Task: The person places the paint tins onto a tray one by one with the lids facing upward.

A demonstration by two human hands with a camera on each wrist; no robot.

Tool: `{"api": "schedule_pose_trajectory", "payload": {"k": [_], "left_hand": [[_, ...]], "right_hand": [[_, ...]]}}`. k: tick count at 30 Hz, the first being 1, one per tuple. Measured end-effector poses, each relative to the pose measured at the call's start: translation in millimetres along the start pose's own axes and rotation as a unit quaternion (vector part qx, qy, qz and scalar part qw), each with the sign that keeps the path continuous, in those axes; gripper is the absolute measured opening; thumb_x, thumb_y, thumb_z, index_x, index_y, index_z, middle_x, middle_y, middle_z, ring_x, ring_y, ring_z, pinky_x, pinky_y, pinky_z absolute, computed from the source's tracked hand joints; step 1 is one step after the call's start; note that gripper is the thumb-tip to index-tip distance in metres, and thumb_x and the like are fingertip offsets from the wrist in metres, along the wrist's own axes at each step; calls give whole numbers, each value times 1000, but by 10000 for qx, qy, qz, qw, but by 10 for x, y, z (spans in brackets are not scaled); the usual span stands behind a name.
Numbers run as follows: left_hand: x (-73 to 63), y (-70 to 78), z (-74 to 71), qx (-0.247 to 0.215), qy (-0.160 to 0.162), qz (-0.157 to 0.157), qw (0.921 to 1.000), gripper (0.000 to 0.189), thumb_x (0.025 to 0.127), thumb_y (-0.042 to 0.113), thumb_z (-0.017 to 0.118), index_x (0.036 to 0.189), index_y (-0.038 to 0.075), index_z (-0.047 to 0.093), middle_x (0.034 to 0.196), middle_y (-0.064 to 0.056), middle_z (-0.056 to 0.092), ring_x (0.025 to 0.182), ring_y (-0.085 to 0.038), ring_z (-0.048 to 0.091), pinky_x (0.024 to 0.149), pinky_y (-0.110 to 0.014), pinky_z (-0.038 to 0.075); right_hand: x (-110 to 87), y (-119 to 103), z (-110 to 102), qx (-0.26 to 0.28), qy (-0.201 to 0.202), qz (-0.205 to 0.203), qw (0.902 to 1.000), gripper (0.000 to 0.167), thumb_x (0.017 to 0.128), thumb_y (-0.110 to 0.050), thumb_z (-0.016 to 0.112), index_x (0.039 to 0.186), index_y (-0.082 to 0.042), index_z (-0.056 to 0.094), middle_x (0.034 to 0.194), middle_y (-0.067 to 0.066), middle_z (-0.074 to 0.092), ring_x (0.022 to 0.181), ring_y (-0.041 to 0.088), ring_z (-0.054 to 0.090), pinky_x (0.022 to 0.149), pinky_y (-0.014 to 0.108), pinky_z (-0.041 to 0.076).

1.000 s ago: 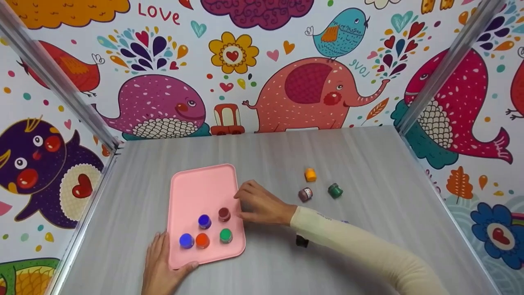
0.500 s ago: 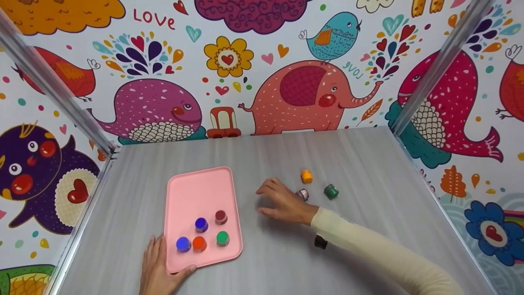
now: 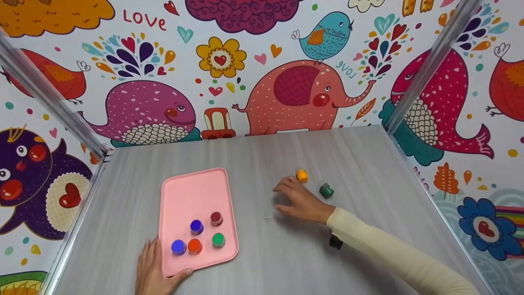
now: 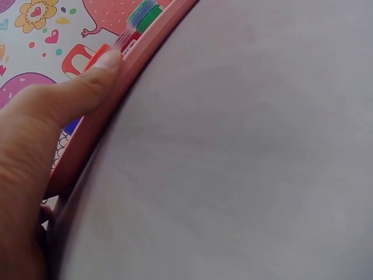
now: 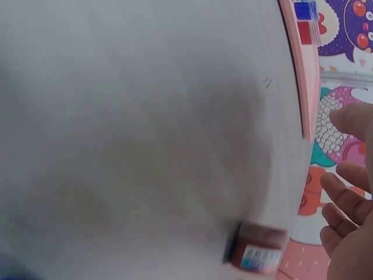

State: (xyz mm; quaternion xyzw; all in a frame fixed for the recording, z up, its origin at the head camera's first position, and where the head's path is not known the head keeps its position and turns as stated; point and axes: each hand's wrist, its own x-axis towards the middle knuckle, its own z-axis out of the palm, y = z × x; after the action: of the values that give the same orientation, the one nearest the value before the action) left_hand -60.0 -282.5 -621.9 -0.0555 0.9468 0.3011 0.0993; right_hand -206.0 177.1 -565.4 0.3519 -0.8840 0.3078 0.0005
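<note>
A pink tray [image 3: 192, 184] lies on the table, with my left hand [image 3: 153, 268] holding its near left corner. The left wrist view shows the thumb [image 4: 87, 93] over the tray's rim. Small paint jars stand on the tray: a blue one [image 3: 178, 247], a dark blue one [image 3: 196, 226], an orange-red one [image 3: 195, 246], a maroon one [image 3: 216, 218] and a green one [image 3: 218, 240]. My right hand [image 3: 303, 200] hovers over the table, its spread fingers holding nothing. A brown paint jar [image 5: 259, 251] lies beneath that hand, hidden in the head view.
Just beyond the right hand lies a yellow paint jar [image 3: 301, 175], with a dark green jar [image 3: 326, 190] to its right. A patterned wall [image 3: 262, 73] closes off the back of the grey table [image 3: 262, 262], and metal posts [image 3: 430, 69] stand at its back corners.
My right hand has moved right, away from the tray's edge, and now covers the brown jar on the table. The left hand stays at the tray corner; the head view has shifted slightly.
</note>
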Motion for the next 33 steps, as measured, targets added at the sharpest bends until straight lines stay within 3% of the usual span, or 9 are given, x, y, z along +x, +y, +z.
{"api": "schedule_pose_trajectory", "payload": {"k": [9, 18, 27, 33], "left_hand": [[16, 31, -21, -8, -259, -208, 9994, 151, 82, 73, 86, 169, -14, -1, 175, -42, 2, 163, -59, -7, 132, -66, -15], [31, 45, -24, -21, -285, -281, 9992, 152, 81, 74, 86, 169, -14, -1, 175, -43, 2, 163, -60, -7, 131, -67, -14], [15, 30, -11, 0, -188, -187, 9996, 151, 81, 75, 85, 169, -14, 1, 175, -42, 4, 163, -59, -5, 132, -68, -12], [19, 51, -30, 104, -293, -306, 9990, 151, 82, 77, 83, 169, -14, 0, 175, -42, 3, 163, -59, -6, 131, -69, -13]], "right_hand": [[-148, 172, -77, -89, 384, -140, 9991, 42, 97, -14, 87, 131, 2, 68, 125, 16, 66, 113, 25, 56, 96, 44, 55], [-258, 302, -93, -284, 777, -145, 9965, 42, 92, -8, 90, 127, 4, 70, 123, 13, 70, 120, 32, 58, 100, 50, 55], [-349, 369, -66, -260, 656, 249, 9972, 43, 92, -9, 90, 128, 3, 70, 130, 14, 69, 124, 34, 57, 104, 52, 55], [-378, 397, -54, -160, 573, 527, 9968, 43, 91, -6, 90, 128, -1, 70, 132, 13, 67, 128, 36, 55, 110, 55, 52]]}}
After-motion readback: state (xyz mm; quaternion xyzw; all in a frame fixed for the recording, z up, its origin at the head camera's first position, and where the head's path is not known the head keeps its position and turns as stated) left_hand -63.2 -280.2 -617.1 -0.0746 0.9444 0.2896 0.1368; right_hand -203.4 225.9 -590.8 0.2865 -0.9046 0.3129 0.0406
